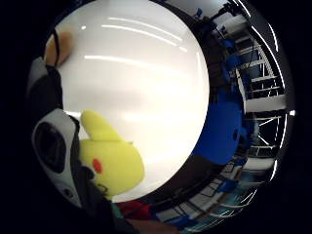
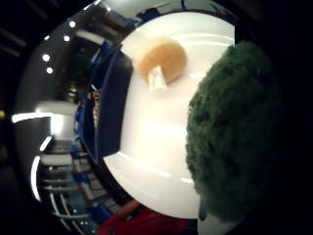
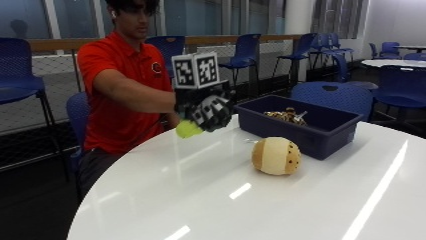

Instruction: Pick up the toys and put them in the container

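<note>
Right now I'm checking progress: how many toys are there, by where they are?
In hand: 1, yellow-green toy
On table: 1, tan toy
In blue bin: 1 visible, spotted toy
Total: 3

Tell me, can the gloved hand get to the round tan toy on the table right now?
Probably not yet. The gloved right hand already holds a yellow plush toy above the white table, so it is busy. Nothing blocks the round tan plush toy beside the blue container.
</note>
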### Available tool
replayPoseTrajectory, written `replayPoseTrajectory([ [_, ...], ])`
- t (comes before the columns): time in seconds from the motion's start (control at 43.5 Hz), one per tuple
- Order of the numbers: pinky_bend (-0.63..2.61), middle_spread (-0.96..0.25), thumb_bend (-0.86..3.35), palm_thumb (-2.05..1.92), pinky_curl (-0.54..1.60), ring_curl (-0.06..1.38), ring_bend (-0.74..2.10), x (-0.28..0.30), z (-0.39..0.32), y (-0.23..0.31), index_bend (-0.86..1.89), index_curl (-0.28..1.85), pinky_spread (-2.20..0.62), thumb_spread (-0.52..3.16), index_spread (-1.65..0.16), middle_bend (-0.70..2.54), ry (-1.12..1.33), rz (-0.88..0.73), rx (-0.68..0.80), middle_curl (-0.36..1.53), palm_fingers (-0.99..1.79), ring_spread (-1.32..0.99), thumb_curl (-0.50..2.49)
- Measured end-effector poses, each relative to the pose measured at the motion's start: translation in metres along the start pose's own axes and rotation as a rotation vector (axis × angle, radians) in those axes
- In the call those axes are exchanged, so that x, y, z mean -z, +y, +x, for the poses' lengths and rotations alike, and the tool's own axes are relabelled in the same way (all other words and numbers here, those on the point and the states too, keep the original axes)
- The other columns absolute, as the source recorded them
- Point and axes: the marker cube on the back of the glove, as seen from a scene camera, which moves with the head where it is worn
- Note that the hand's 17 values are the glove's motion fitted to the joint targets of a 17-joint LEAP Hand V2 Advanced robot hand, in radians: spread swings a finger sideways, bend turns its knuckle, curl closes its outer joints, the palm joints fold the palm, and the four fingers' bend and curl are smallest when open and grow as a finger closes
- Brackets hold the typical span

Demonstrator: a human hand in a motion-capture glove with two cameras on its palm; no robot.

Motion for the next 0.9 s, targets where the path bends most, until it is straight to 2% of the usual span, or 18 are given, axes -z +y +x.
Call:
replayPoseTrajectory([
  [0.23, 1.33, -0.57, 0.26, 0.65, 0.61, 0.68, 1.46, 0.077, -0.096, -0.055, 0.67, 0.72, -0.43, 0.70, -0.53, 1.09, 0.052, 0.054, 0.123, 0.83, 0.90, -0.42, 0.89],
  [0.414, 1.39, -0.59, 0.27, 0.64, 0.64, 0.70, 1.52, 0.106, -0.195, -0.080, 0.71, 0.85, -0.42, 0.64, -0.55, 1.14, 0.038, 0.064, 0.233, 0.94, 0.82, -0.41, 0.97],
  [0.621, 1.45, -0.61, 0.28, 0.62, 0.66, 0.72, 1.58, 0.102, -0.304, -0.089, 0.73, 0.99, -0.42, 0.60, -0.58, 1.17, -0.038, 0.025, 0.326, 1.05, 0.75, -0.40, 1.06],
  [0.851, 1.48, -0.62, 0.28, 0.58, 0.67, 0.73, 1.61, 0.079, -0.360, -0.088, 0.75, 1.13, -0.41, 0.58, -0.59, 1.15, -0.045, -0.053, 0.371, 1.13, 0.66, -0.40, 1.14],
  [0.897, 1.44, -0.60, 0.24, 0.54, 0.65, 0.72, 1.55, 0.073, -0.357, -0.088, 0.71, 1.13, -0.40, 0.57, -0.58, 1.04, -0.020, -0.091, 0.361, 1.10, 0.49, -0.40, 1.13],
])
